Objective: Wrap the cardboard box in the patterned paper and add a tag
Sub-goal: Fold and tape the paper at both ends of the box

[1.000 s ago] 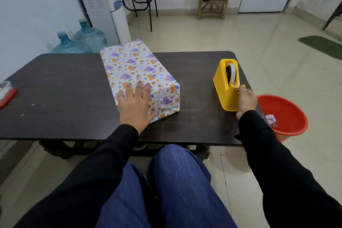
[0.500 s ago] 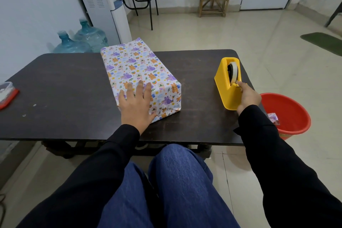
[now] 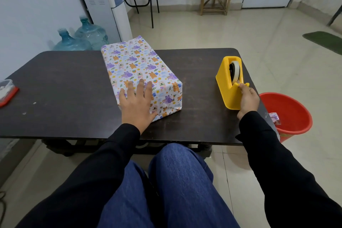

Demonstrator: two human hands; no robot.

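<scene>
The cardboard box point(image 3: 140, 68) lies mid-counter point(image 3: 64, 89), covered in patterned paper; no tag seen. The left hand point(image 3: 136, 105) has its grip flat, pressing the near end. The right hand point(image 3: 248, 100) has its grip curled on the yellow tape dispenser point(image 3: 226, 87) at the cutter; tape hold indeterminate. Risks: dispenser drags when pulled; near fold springs open if pressure lifts

No text, label, brand or number is legible on anything in view.
</scene>
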